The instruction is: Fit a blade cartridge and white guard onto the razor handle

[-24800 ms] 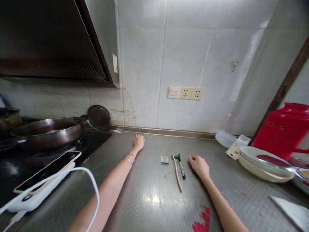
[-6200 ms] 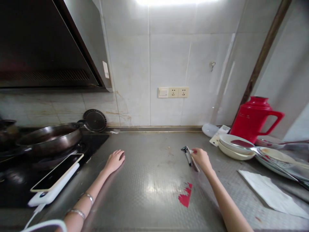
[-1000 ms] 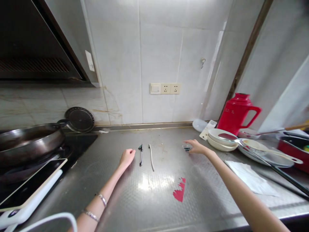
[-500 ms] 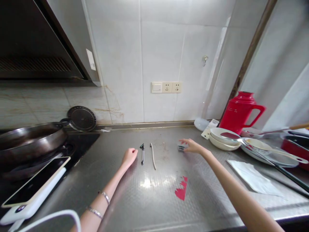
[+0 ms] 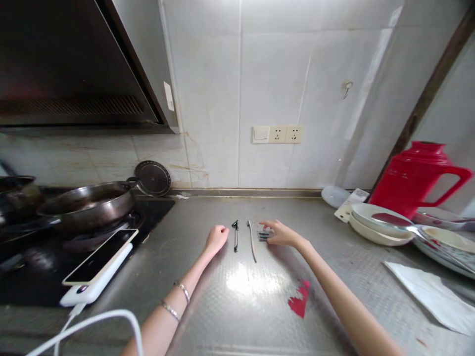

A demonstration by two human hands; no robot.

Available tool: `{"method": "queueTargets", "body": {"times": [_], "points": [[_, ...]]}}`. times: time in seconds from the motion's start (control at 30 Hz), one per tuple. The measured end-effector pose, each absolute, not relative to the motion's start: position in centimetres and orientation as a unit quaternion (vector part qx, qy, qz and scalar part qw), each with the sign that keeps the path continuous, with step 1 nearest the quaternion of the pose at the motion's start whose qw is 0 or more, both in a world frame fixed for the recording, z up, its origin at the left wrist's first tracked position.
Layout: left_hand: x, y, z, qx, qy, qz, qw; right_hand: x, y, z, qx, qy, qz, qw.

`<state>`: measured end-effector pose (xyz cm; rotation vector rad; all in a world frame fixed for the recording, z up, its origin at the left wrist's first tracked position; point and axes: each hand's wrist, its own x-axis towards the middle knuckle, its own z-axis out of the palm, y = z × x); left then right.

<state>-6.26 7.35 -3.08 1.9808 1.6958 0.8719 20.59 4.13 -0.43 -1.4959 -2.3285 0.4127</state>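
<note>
Resting on the steel counter [image 5: 208, 326], my left hand [image 5: 217, 238] is closed in a loose fist, with nothing visible in it. Just right of it lies a slim black and silver razor-like tool [image 5: 236, 236]. Beside that tool is a thin whitish stick [image 5: 252, 242], lying lengthwise. My right hand [image 5: 278, 233] has its thumb and fingers around a small clear packet [image 5: 263, 236] with dark stripes, low over the counter, right of the stick. A torn red patch [image 5: 300, 299] is on the counter nearer to me.
At left, a pan [image 5: 89, 205] sits on the black stove, with a phone [image 5: 102, 254] on a white power bank [image 5: 96, 282] and cable. To the right are stacked bowls [image 5: 382, 228], a red thermos [image 5: 415, 178] and a white cloth [image 5: 432, 296].
The view has turned left, so the scene sits further right. My right hand has moved left with the clear packet, closer to the whitish stick. My left hand remains beside the black tool.
</note>
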Motion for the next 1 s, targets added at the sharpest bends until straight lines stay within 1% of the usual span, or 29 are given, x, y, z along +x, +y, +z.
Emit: {"method": "queueTargets", "body": {"times": [0.3,0.4,0.5,0.57,0.7,0.8,1.0], "points": [[-6.2,7.1,-3.0,0.703,0.617,0.297,0.189,20.1,4.1,-1.0,-0.539,-0.801,0.176,0.192],[-6.1,7.1,-3.1,0.705,0.619,0.295,0.183,20.3,3.9,-1.0,-0.541,-0.792,0.182,0.217],[-6.1,6.9,-3.1,0.716,0.615,0.285,0.167,20.5,3.4,-0.7,-0.562,-0.773,0.148,0.254],[-6.0,6.5,-2.9,0.725,0.617,0.267,0.152,20.3,2.9,-0.4,-0.602,-0.747,0.117,0.258],[-5.5,5.3,-2.2,0.739,0.633,0.202,0.114,18.3,1.9,0.0,-0.668,-0.712,0.082,0.201],[-4.9,4.1,-1.5,0.748,0.641,0.152,0.084,15.8,1.1,-0.1,-0.678,-0.713,0.082,0.155],[-3.6,2.8,-0.9,0.754,0.65,0.074,0.052,12.0,-0.2,-0.3,-0.692,-0.712,0.075,0.09]]}}
